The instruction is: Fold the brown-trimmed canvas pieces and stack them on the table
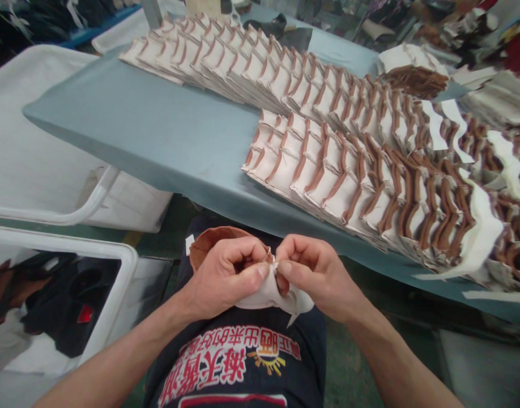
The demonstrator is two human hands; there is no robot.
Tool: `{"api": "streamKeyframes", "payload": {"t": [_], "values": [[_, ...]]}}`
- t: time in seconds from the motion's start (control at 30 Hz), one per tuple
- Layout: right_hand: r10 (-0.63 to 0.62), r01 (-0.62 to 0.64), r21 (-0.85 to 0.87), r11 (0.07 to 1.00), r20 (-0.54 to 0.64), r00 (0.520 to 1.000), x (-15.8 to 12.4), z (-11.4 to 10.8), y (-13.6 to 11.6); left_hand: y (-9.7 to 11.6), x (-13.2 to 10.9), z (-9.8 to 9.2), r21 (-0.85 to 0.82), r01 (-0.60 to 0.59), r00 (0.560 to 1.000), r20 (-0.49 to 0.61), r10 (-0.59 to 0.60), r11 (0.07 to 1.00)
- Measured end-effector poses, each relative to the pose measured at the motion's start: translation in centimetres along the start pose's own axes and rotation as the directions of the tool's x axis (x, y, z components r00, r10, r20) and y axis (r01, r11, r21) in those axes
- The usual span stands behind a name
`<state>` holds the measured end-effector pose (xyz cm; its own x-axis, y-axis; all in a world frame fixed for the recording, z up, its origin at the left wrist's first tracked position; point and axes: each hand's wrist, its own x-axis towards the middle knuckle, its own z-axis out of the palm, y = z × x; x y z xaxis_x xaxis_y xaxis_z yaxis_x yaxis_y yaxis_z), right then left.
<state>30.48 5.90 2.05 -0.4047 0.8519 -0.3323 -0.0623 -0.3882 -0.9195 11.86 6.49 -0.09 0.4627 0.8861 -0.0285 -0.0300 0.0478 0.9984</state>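
Note:
A brown and white fabric piece [260,297] lies over the lap, its brown side curving up at the left with a small white tag at its edge. My left hand [232,275] pinches its upper edge between thumb and fingers. Close beside it, my right hand [313,272] pinches the same edge, thumb against the bent fingers. The two thumbs nearly meet. A narrow white end of the cloth hangs below my right hand. Whatever is between the fingertips is too small to make out.
A blue-grey covered table [158,133] slants across the front, bearing long overlapping rows of white and brown pieces [281,85]. White bins [128,266] stand at the left, the nearer one holding dark cloth. A further stack [413,68] sits at the back right.

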Motion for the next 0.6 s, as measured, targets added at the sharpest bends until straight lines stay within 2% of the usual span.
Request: {"api": "streamKeyframes", "payload": {"t": [0.17, 0.37, 0.47, 0.53, 0.6], "values": [[0.036, -0.058, 0.222, 0.973, 0.104, 0.994, 0.0, -0.2, 1.2, -0.1, -0.1, -0.2, -0.133, 0.015, 0.999, 0.05, -0.009, 0.991], [0.028, -0.087, 0.302, 0.949, 0.196, 0.98, -0.2, -0.2, 1.7, -0.1, -0.5, -0.3, -0.216, 0.081, 0.991, 0.124, -0.055, 0.973], [-0.023, -0.004, 0.194, 0.981, 0.136, 0.99, -0.4, -0.2, 0.9, -0.3, -0.6, -0.3, -0.192, 0.084, 0.993, 0.093, -0.067, 0.978], [-0.115, 0.115, 0.036, 0.993, 0.014, 0.993, -0.6, -0.3, 0.3, -0.3, -0.7, -0.4, -0.143, 0.052, 0.998, 0.04, -0.047, 0.988], [-0.267, 0.243, -0.176, 0.954, -0.133, 0.954, -0.8, -0.6, -0.2, -0.1, -0.8, -0.6, -0.072, 0.029, 1.0, -0.004, -0.029, 0.997]]}}
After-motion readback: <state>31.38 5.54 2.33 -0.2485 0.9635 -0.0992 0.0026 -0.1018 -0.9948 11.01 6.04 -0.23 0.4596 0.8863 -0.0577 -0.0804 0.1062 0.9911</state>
